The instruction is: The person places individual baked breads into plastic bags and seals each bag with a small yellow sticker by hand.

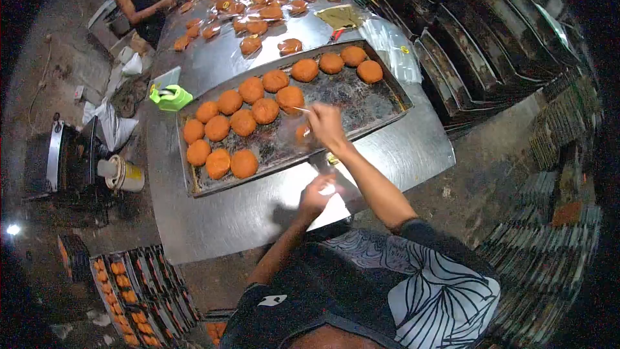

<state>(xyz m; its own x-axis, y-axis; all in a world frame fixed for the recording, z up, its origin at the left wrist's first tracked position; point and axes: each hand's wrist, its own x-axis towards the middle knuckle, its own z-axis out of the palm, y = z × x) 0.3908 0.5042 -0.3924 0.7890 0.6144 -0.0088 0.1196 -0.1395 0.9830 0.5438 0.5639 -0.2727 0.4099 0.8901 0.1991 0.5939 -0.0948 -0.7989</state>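
Note:
Round orange-brown buns [243, 122] sit in rows on a dark metal tray [361, 106], mostly along its left and far sides. My right hand [326, 126] is over the tray, its fingers closed on a thin light stick-like item [301, 110] beside a bun. Beneath that hand, a bun [303, 132] shows partly through something clear and blurred. Nearer to me, my left hand [315, 195] is bent at the tray's front edge, next to a clear plastic bag [332, 181]; its fingers are closed, and what they grip is too blurred to tell.
Wrapped buns [258, 10] cover the table's far part. A green container [171, 97] stands left of the tray, plastic bags [394, 48] lie at the back right. Another person [139, 10] works at the far left. Racked trays [465, 45] stand right.

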